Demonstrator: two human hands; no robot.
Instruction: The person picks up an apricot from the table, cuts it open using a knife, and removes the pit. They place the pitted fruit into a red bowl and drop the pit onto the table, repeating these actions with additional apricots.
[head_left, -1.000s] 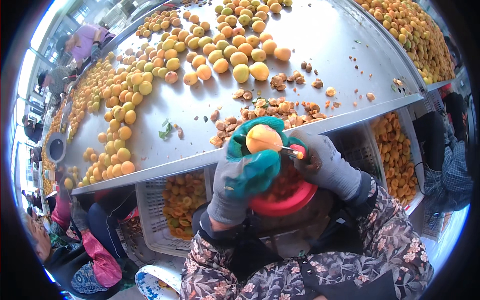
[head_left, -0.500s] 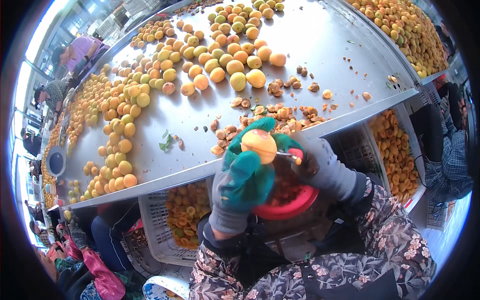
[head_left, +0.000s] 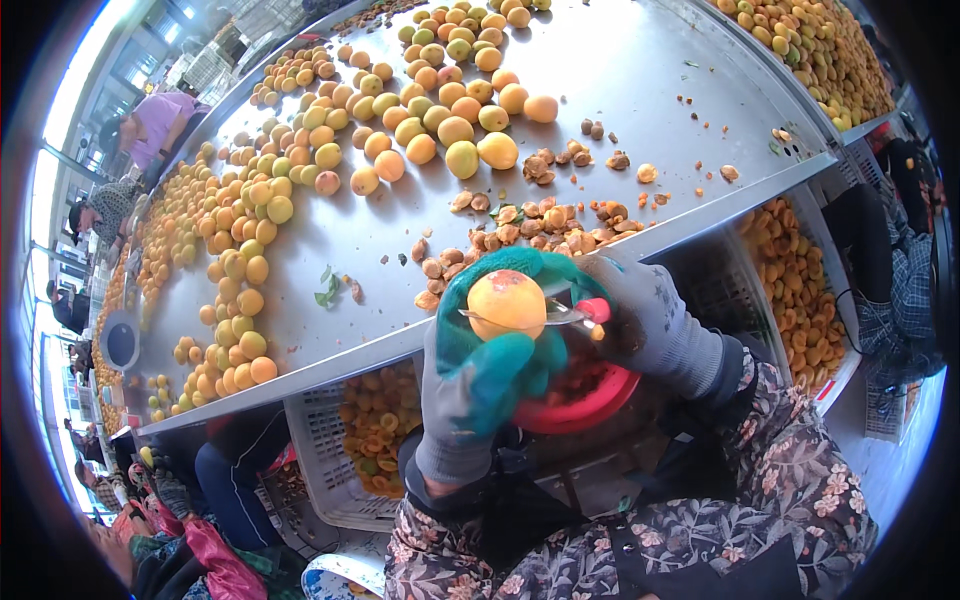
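My left hand (head_left: 478,385), in a grey and green work glove, is closed round an apricot (head_left: 506,296) held above the near edge of the metal table. In my right hand (head_left: 645,315), gloved alike, is a small knife (head_left: 562,318) with a red end showing at its handle. The thin blade lies across the lower part of the apricot; how deep it cuts I cannot tell. Right under my hands is a red bowl (head_left: 605,405) with dark reddish bits in it, partly hidden by the left glove. Apricot pits (head_left: 555,228) lie heaped just beyond my hands.
Many whole apricots (head_left: 435,120) spread over the metal table (head_left: 390,285). A white crate (head_left: 325,450) of apricot halves stands below the table edge at left, another crate (head_left: 830,350) at right. Co-workers sit at both sides; a purple-shirted person (head_left: 160,125) is farther left.
My hands and the apricot have shifted slightly left and turned. The blade now shows across the apricot's front. The view has moved a little.
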